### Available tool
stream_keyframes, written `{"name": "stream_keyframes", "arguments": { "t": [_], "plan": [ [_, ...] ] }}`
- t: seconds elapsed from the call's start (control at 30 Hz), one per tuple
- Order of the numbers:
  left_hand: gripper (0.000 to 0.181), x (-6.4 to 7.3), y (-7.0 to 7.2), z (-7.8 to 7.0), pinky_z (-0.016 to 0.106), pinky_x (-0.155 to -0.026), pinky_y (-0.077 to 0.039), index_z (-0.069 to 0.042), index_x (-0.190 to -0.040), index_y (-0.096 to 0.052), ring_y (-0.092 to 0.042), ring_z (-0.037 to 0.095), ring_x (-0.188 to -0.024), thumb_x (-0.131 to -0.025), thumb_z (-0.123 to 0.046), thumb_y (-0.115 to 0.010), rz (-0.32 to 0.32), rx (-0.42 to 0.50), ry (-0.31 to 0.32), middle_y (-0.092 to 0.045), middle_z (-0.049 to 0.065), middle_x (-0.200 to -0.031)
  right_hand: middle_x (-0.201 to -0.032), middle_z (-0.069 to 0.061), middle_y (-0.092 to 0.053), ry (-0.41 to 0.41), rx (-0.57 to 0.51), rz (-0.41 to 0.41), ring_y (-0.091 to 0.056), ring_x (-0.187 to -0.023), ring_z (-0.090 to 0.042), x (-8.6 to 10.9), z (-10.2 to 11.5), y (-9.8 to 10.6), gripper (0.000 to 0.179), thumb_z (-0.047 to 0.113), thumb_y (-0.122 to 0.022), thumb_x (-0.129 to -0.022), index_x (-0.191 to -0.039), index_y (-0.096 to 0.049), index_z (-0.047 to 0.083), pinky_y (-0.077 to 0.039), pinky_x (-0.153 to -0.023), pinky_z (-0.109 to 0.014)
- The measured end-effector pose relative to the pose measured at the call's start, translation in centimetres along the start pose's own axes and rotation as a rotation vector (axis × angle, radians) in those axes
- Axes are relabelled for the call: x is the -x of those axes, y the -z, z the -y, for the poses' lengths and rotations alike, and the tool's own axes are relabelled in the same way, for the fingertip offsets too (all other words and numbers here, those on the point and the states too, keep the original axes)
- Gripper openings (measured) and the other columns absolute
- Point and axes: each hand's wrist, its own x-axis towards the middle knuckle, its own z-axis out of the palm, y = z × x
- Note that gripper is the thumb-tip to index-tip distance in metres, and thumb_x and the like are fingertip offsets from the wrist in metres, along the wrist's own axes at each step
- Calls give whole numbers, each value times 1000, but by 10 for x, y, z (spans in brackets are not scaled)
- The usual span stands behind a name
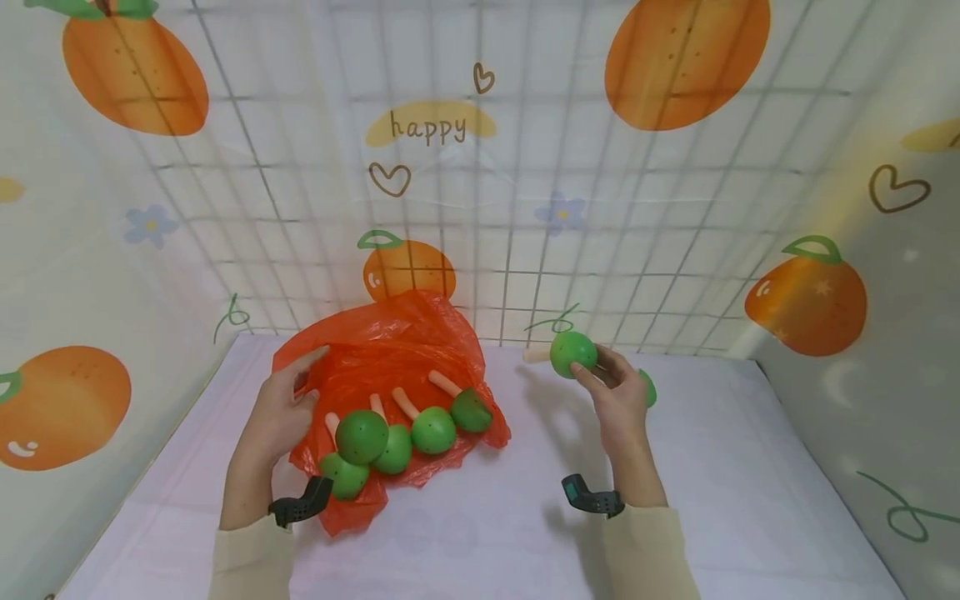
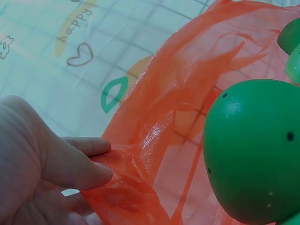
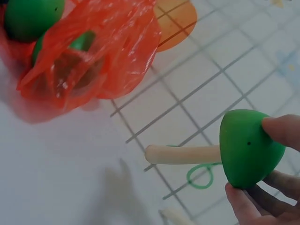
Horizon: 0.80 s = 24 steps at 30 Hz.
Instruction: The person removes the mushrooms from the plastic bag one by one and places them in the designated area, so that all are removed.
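Note:
My left hand (image 1: 285, 408) pinches the left edge of a red plastic bag (image 1: 360, 333), thumb and fingers on the film in the left wrist view. Several green toy mushrooms with dark specks and pale stems lie on the bag, their stems toward its mouth; one cap (image 2: 253, 150) fills the right of the left wrist view. Off to the right, my right hand (image 1: 621, 396) grips another green mushroom (image 3: 251, 149) by its cap, held above the table. Its pale stem (image 3: 183, 154) points left, toward the bag.
Behind my right hand another green cap (image 1: 648, 388) is partly hidden, and a pale stem (image 3: 176, 217) shows low in the right wrist view. White cloth covers the table (image 1: 480, 542). A wire grid behind printed fabric (image 1: 510, 183) stands at the back, with fabric walls on both sides.

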Motion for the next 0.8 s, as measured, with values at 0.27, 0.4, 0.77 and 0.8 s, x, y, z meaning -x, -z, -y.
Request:
{"name": "stream_keyframes", "arguments": {
  "t": [0.27,0.4,0.77,0.8],
  "plan": [
    [63,1,0,2,64,-115,-39,-6,-160,-44,-39,49,-147,-99,11,-46,2,15,6,-43,22,-161,-146,-16,-57,-56,-6,10,-58,-130,-25,-3,-12,1,58,8,-75,-96,-149,-54,0,-51,-93,-14],
    [62,1,0,2,64,-115,-38,-6,-159,-44,-39,49,-147,-99,11,-46,0,12,3,-43,23,-161,-148,-17,-56,-65,7,11,-57,-132,-26,-4,-16,2,59,10,-75,-97,-151,-52,0,-51,-93,-14],
    [62,2,2,-4,65,-116,-36,-5,-159,-45,-38,50,-147,-99,11,-47,-2,11,-3,-43,23,-161,-154,-18,-50,-85,74,44,-53,-138,-29,-5,-16,11,66,12,-73,-99,-157,-44,2,-49,-105,-26],
    [62,2,2,-5,65,-116,-36,-5,-159,-45,-38,50,-147,-99,11,-47,-3,8,-5,-43,23,-161,-155,-19,-49,-88,83,46,-52,-139,-30,-5,-15,12,67,12,-73,-99,-158,-43,2,-49,-108,-31]
  ]
}}
